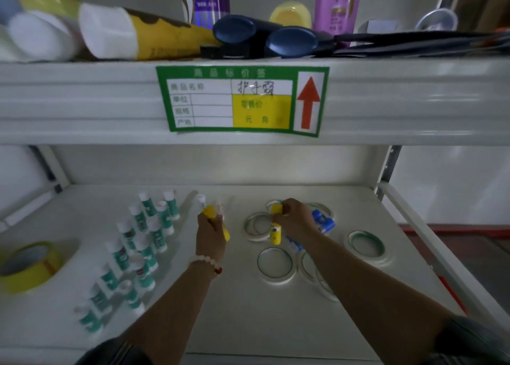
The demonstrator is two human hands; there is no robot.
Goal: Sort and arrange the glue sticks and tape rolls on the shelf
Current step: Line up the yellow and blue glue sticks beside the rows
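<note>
Far left of the frame there's a fat yellow tape roll [36,276], then two rows of green-and-white glue sticks [158,240] standing upright. Mid-frame, the left hand [211,235] has its fingers wrapped around a yellow glue stick [211,212]. The right hand [296,221] pinches a second yellow stick [276,233] over the thin white tape rolls [276,279] crowding the right. Bottom centre of the shelf [248,323] is bare, and a raised rail [419,232] runs along the right edge.

Dim overall. Lower shelf [248,323] sits in shade under the upper shelf edge [82,102]; the brightest patch is mid back panel [248,165]. Faint glare streaks on the upper shelf edge, right side. Heavy fisheye: shelf lines bow, price label [242,101] curves. Soft and smeared throughout, worst at left: green glue sticks [143,243], yellow tape roll [30,265], tubes [124,33] up top. Label print is barely legible.
</note>
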